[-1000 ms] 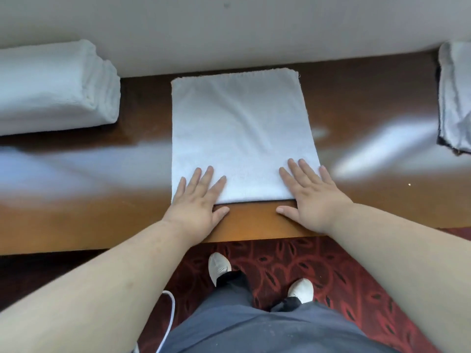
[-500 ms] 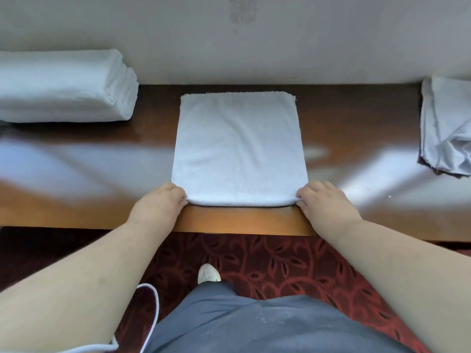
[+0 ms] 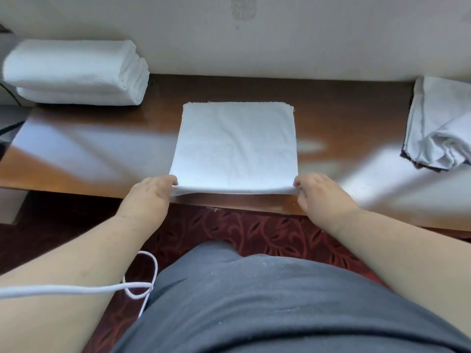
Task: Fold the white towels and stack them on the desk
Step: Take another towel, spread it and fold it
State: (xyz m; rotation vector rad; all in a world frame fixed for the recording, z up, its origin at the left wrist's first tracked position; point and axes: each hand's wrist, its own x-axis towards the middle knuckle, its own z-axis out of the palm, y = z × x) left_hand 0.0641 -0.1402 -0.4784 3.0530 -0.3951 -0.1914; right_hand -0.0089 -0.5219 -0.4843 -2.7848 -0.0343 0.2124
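Two hands on one towel (image 3: 235,146): your left hand (image 3: 150,193) pinches its near left corner, your right hand (image 3: 321,193) pinches its near right corner, fingers curled round the edge. The hands sit well apart, one at each end of the near edge, which is raised a little off the table (image 3: 344,118). The far edge lies flat.

Towel sits dead centre, straight ahead of you, already folded to a rough rectangle. Its long axis runs away from you toward the wall (image 3: 305,34); the short near edge is the one you hold. Neither hand is nearer, both are level and symmetric about the towel's midline.

So the likely next fold goes forward: carry the near edge away from you over the flat part to meet the far edge. That needs both hands moving together at the same rate, or the corners will skew.

Stack (image 3: 76,72) of folded towels is at far left by the wall, well apart from this towel. Your left hand is on that side, so the finished piece probably travels left. Loose pile (image 3: 438,128) of unfolded towels lies at far right, by the table's right end, nearer your right hand.

A white cord (image 3: 76,290) crosses your left forearm, clear of the work.
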